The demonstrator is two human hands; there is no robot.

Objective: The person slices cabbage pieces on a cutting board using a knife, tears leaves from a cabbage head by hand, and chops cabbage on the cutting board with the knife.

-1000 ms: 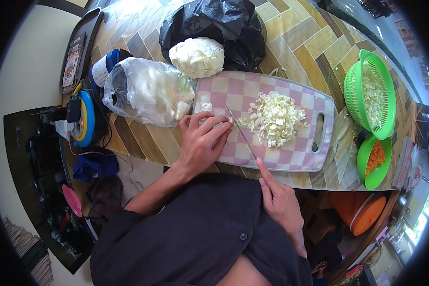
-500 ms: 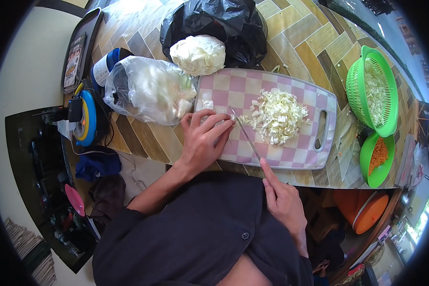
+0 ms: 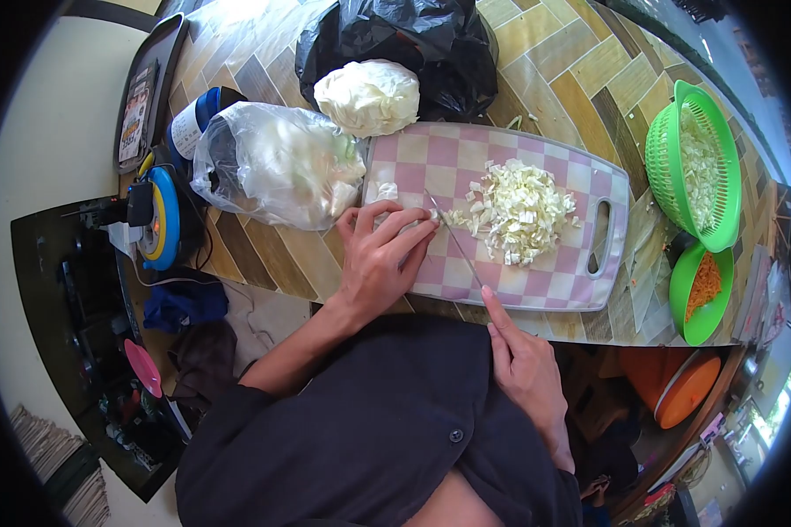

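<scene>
Where the right grip [image 3: 527, 373] sits: wrapped snug round the knife [image 3: 461, 250], index finger pointing up its length
Left grip [image 3: 380, 255]: kinda curled, fingertips on a pale chunk [image 3: 435, 214] right by the knife
Chopped pile [image 3: 523, 211]: on the checked board [image 3: 549, 292], 2 o'clock from the knife
Round that: whole cabbage [image 3: 369, 97] at 10, green bowl [image 3: 701, 333] at 4

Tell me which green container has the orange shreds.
The smaller green bowl, lower in the view: it holds the orange shreds, whereas the larger, slotted green basket above it holds pale chopped pieces.
</scene>
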